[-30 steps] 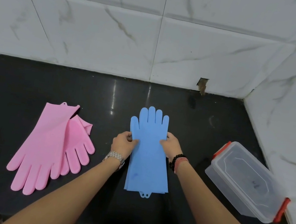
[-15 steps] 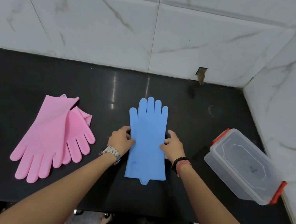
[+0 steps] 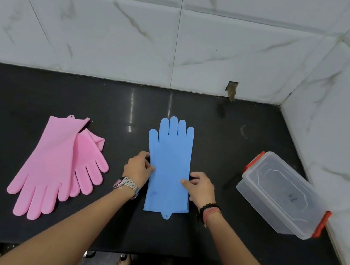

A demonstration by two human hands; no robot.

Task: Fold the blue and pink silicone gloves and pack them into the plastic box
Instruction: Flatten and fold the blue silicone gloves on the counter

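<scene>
The blue silicone gloves (image 3: 170, 166) lie stacked flat in the middle of the black counter (image 3: 176, 235), fingers pointing to the wall. My left hand (image 3: 138, 169) pinches their left edge at mid-length. My right hand (image 3: 200, 188) pinches the right edge, thumb on top. Two pink gloves (image 3: 59, 164) lie overlapped at the left, fingers toward me, nobody touching them. The clear plastic box (image 3: 281, 195) with orange-red latches sits at the right, its lid on.
White marble-look tiled walls rise behind the counter and along its right side, close to the box. A small hole (image 3: 231, 91) breaks the back wall at counter level. The counter's front edge runs just below my forearms.
Both hands slid a little toward the cuff along the blue gloves' edges. The gloves' cuffs now line up more neatly. The camera view shifted slightly; pink gloves and box stayed put.
</scene>
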